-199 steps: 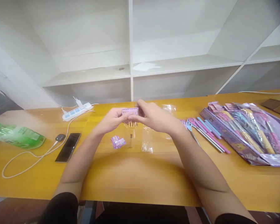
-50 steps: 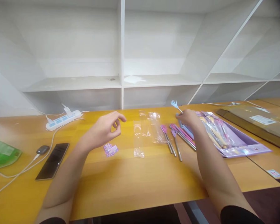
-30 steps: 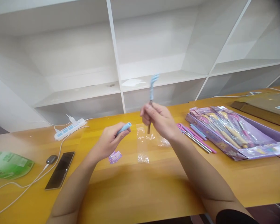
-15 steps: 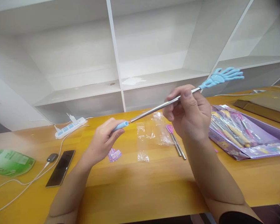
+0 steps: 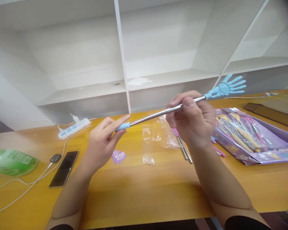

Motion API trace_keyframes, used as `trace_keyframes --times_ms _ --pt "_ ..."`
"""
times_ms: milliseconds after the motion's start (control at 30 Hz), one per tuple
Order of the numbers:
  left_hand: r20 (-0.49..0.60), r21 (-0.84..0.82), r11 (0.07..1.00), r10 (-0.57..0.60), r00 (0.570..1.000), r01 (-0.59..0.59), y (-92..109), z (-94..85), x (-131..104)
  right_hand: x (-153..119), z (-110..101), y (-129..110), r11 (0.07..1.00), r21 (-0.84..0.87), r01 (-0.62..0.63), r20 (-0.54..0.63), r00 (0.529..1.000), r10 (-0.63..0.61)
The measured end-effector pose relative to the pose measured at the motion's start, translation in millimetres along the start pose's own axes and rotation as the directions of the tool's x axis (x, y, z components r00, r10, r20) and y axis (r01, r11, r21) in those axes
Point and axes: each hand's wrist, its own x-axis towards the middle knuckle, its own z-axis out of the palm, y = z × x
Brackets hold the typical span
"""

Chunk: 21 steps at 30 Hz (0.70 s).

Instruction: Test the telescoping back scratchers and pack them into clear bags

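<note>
A back scratcher [image 5: 153,115] with a silver rod and a light blue hand-shaped head spans both my hands above the table. My right hand [image 5: 194,118] grips the rod just below the blue head, thumb on top. Around the light blue handle [image 5: 123,126] my left hand [image 5: 103,140] is closed, its index finger stretched along it. The rod's end meets the handle's open end; how deep it sits inside is hidden. Beneath my right hand lie pink-headed back scratchers [image 5: 184,148], partly covered by it. Small purple cards [image 5: 118,157] rest below my left hand.
Clear plastic wrappers [image 5: 148,145] lie mid-table. On the right stands a purple box [image 5: 276,135] of wrapped back scratchers, with a cardboard box [image 5: 273,108] behind. At left are a phone [image 5: 64,169], a power strip [image 5: 74,128], cables and a green bag [image 5: 13,162]. White shelves rise behind.
The rod's end, earlier just apart from the blue handle, now meets it in line. The blue head has turned to show its palm and dipped slightly.
</note>
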Motion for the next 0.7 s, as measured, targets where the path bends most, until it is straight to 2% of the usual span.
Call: trace_keyframes --times_ms 167,333,533,700 --pt "-0.039 0.086 0.996 0.039 0.998 -0.035 4.5 -2.2 0.2 -0.1 -0.2 6.5 0.998 -0.053 0.029 -0.026 0.999 -0.030" --pt "-0.145 0.204 0.977 0.097 0.985 -0.067 3.4 -2.2 1.0 -0.9 -1.2 14.3 0.996 0.019 0.087 0.098 0.991 -0.088" --pt "-0.167 0.262 0.961 0.134 0.977 -0.087 -1.9 -1.6 1.4 0.7 -0.6 19.9 0.999 0.013 0.049 0.139 0.989 -0.050" --pt "-0.166 0.260 0.961 0.146 0.975 -0.100 -5.7 -1.8 1.4 0.7 -1.8 22.8 0.996 0.029 0.084 0.189 0.978 -0.088"
